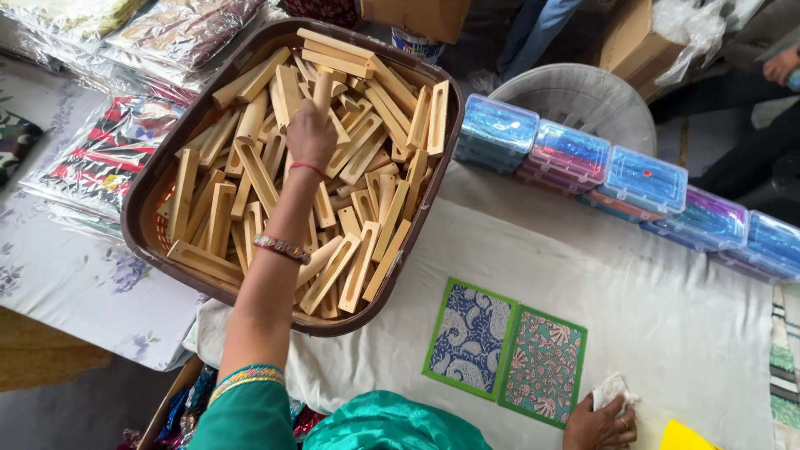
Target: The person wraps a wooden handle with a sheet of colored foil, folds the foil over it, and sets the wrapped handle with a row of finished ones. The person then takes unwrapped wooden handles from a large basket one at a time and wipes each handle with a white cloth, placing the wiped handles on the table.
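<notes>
Wooden blocks (329, 179), pale and slotted, lie heaped in a brown plastic basket (137, 212) at the far left of the cloth-covered surface (667, 325). The left hand (311, 136) reaches into the middle of the heap with its fingers closed around one upright block (322, 86), whose top end sticks out above the knuckles. These pieces look stiff, light and dry, unlikely to slip or break; a grip across the narrow sides, near the middle of the length, seems the surest hold, since the long slot leaves thin walls. The right hand (598, 423) rests at the near edge, clamped on a crumpled white cloth (612, 390), just beside two patterned cards (504, 350) with green borders. Clear lidded boxes (642, 183) of coloured items line the far side.
</notes>
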